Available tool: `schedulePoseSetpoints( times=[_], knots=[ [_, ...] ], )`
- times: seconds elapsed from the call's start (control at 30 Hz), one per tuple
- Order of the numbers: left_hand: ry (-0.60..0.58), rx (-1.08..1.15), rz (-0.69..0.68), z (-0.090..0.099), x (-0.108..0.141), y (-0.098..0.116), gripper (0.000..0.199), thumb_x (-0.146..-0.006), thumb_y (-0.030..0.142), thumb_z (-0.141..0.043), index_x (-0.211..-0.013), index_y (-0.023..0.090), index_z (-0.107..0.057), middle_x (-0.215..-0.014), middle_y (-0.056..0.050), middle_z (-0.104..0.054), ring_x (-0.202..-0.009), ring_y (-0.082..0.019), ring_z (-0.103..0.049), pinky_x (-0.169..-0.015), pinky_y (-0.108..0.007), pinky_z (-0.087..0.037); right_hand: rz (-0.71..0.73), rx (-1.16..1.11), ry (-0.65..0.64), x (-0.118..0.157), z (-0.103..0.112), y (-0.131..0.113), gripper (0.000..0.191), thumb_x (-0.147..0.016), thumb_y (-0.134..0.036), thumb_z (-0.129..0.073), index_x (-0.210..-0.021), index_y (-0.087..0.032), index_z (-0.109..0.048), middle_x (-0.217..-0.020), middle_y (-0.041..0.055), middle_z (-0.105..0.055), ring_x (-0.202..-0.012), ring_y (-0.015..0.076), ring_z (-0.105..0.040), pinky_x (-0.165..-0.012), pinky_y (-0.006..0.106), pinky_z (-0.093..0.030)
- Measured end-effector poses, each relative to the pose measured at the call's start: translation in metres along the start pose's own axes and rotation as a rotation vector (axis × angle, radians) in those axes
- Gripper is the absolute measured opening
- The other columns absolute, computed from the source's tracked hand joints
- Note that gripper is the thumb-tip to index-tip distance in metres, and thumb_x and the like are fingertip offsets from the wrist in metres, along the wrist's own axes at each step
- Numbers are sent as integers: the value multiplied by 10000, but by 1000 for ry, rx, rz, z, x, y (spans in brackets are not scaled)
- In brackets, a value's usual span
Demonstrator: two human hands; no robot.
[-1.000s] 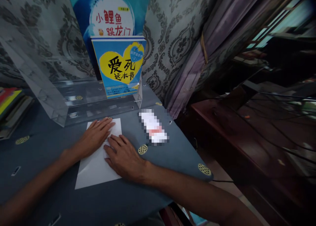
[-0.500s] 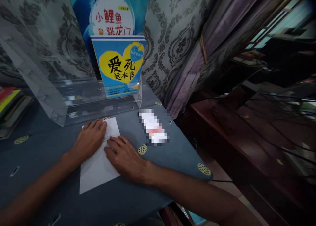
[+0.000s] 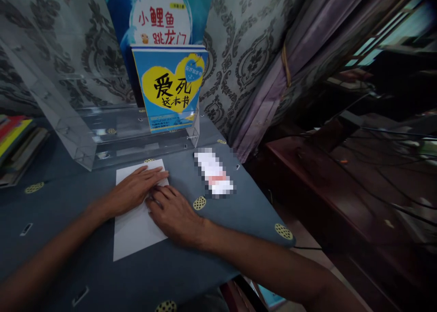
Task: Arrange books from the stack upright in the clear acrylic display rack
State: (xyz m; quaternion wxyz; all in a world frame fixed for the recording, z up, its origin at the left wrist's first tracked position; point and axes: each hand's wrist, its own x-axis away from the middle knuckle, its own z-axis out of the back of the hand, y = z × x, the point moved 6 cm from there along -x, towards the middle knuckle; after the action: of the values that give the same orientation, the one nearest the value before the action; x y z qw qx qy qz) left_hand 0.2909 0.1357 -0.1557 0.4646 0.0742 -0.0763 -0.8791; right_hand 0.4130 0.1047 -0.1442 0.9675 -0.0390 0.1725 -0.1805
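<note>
A white sheet of paper [image 3: 134, 234] lies on the blue-grey cloth of the table [image 3: 201, 275]. Across its upper part rests my left hand [image 3: 136, 189], lying flat with its fingers stretched toward the right edge of the sheet. My right hand [image 3: 175, 216] presses on the sheet's right side, its fingers spread and slightly bent, just below the left fingertips. The fingers of both hands are close together, and they cover the middle of the paper.
Behind the paper stands a clear acrylic rack [image 3: 119, 143] holding a blue book with a yellow heart [image 3: 170, 89]. A pixelated white object [image 3: 213, 173] lies right of the hands. Stacked books [image 3: 17, 153] are at far left, a dark red desk [image 3: 314, 189] at right.
My left hand has slid right across the upper part of the paper, its fingers now pointing right. My right hand has hardly moved. The whole view has shifted slightly.
</note>
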Motion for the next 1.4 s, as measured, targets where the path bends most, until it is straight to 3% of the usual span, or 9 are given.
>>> schedulePoseSetpoints(
  times=[0.23,0.37,0.47,0.6,0.8,1.0,1.13,1.27,1.4],
  knots=[
    [116,-89,163,-1,4,-36,483,-1038,313,-266,-1462,194,-466,-1517,-90,-518,-1414,-214,-467,-1170,-453,-368,19,21,4,2,-2,3,226,-1014,-194,-455,-1165,-109,-601,-1253,168,-640,-1273,265,-529,-1071,423,-466],
    [164,-99,184,4,13,-43,464,-1043,320,-262,-1375,176,-552,-1464,-111,-573,-1383,-225,-505,-1128,-451,-419,-34,17,-35,1,-5,-1,244,-1006,-170,-472,-1197,-101,-608,-1300,190,-633,-1309,281,-526,-1094,473,-453],
    [186,-120,179,3,12,-42,425,-1036,272,-305,-1355,169,-565,-1447,-121,-586,-1369,-232,-521,-1110,-456,-438,-36,16,-82,-3,-7,-17,308,-1013,-200,-479,-1266,-61,-587,-1368,217,-600,-1360,299,-495,-1121,489,-433],
    [146,-196,218,9,7,-33,397,-998,147,-349,-1321,143,-581,-1426,-130,-603,-1332,-233,-558,-1094,-433,-461,101,-95,-137,-15,-13,-52,385,-1017,-312,-505,-1326,-90,-564,-1454,164,-558,-1421,279,-436,-1163,479,-399],
    [149,-290,215,39,18,-4,497,-1013,134,-171,-1359,153,-528,-1449,-56,-587,-1362,-146,-508,-1117,-284,-389,187,-173,-165,-17,-28,-72,422,-1044,-312,-445,-1413,-122,-525,-1508,109,-524,-1449,242,-416,-1200,435,-370],
    [157,-279,232,38,21,-7,517,-1008,144,-138,-1323,142,-548,-1403,-73,-612,-1298,-182,-566,-1063,-328,-434,147,-211,-160,12,-15,-72,390,-1041,-289,-456,-1399,-160,-542,-1501,90,-537,-1445,209,-426,-1211,427,-361],
    [141,-290,297,33,19,-24,345,-1003,210,-353,-1224,137,-607,-1190,-127,-664,-1105,-261,-630,-921,-413,-520,96,-204,-145,24,-1,-68,329,-1027,-307,-496,-1323,-189,-577,-1473,79,-567,-1427,233,-448,-1206,514,-344],
    [62,-371,371,37,29,-26,251,-995,269,-436,-1103,158,-634,-1086,-126,-635,-1038,-276,-606,-780,-368,-536,50,-179,-123,33,8,-58,276,-963,-332,-619,-1192,-179,-608,-1387,100,-625,-1381,258,-494,-1181,560,-357],
    [-40,-393,437,40,49,-11,256,-1001,292,-416,-1035,162,-634,-1035,-125,-666,-986,-280,-653,-652,-328,-499,-40,-113,-70,42,14,-36,122,-948,-256,-626,-1034,-170,-623,-1179,114,-696,-1222,257,-609,-1134,528,-418]
  ],
)
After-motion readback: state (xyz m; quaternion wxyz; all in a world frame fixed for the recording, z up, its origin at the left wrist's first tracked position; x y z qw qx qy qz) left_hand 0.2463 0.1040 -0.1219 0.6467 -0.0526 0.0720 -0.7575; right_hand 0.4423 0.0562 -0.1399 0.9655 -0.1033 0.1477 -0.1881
